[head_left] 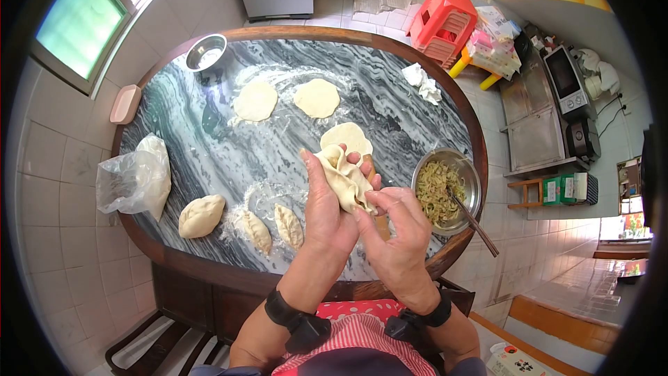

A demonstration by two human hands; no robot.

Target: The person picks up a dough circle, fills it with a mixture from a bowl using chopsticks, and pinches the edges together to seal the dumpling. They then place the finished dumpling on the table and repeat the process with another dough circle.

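Observation:
A partly folded dumpling (344, 179) rests in my left hand (327, 212), whose fingers curl around its far side. My right hand (399, 240) pinches the dumpling's near right edge between thumb and forefinger. The dumpling's top is still open, with pleats near the pinch. Just beyond my hands lies a flat dough round (347, 138), and under them a wooden stick is partly hidden. To the right stands a metal bowl (476, 198) of shredded filling (440, 190) with chopsticks (476, 226) in it.
Two dough rounds (255, 101) lie farther back. Two pleated dumplings (288, 226), a dough lump (201, 216) and a plastic bag (136, 175) are at the left. A flour bowl (207, 53), pink dish (125, 104) and crumpled tissue (422, 83) sit near the marble table's edge (483, 136).

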